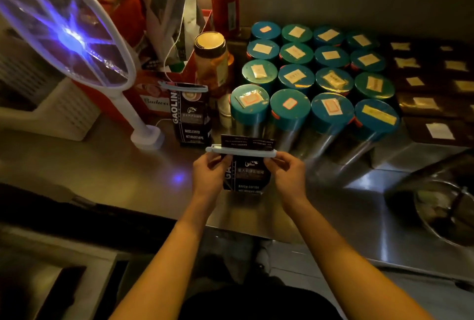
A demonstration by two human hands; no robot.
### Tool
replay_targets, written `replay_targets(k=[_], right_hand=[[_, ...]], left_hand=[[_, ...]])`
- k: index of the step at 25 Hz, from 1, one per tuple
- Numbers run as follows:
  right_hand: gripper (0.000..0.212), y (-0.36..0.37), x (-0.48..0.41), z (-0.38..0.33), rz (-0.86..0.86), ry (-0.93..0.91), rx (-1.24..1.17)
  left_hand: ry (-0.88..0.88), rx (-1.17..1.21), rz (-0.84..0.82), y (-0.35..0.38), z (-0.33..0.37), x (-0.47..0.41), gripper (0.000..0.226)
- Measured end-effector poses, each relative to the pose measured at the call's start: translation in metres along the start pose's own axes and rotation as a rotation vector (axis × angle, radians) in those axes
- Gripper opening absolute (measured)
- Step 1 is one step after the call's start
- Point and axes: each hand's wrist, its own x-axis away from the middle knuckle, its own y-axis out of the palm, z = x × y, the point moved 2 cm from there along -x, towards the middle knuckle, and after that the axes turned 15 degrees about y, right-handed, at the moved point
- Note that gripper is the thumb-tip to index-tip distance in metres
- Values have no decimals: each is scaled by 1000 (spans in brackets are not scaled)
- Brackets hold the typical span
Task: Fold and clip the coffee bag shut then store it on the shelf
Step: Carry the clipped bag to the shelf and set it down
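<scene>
Holding the small black printed coffee bag point(246, 176) upright on the steel counter point(102, 171), the left hand point(209, 173) and right hand point(286, 168) pinch the ends of the long white plastic clip point(242, 151) that spans its folded top. The bag looks soft-walled, light and crinkly, so I judge it is best gripped around the firm lower body, not by the clip. A second clipped bag point(191, 114) stands behind.

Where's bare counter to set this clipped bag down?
Bare steel lies left of the held coffee bag, in front of the swatter base and the second clipped bag, out to the counter edge. A smaller patch lies right of the right hand. Behind, the teal-lidded jars crowd everything.
</scene>
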Motion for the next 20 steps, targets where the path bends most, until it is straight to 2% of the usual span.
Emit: replay_targets(k=[3, 5, 7, 12, 16, 20], right_hand=[[14, 7, -39, 6, -1, 73, 77], [16, 13, -69, 12, 62, 73, 104], [19, 15, -84, 18, 156, 108, 96], [34, 26, -102, 21, 169, 124, 170], [46, 26, -100, 40, 104, 203, 196], [51, 22, -97, 50, 74, 223, 259]], left_hand=[[-82, -48, 25, 5, -26, -29, 19], [-118, -73, -25, 10, -48, -56, 19], [-147, -95, -147, 17, -66, -73, 24], [-213, -199, -335, 5, -96, -87, 69], [-264, -242, -453, 0, -109, -86, 51], [-220, -213, -516, -2, -103, -88, 43]])
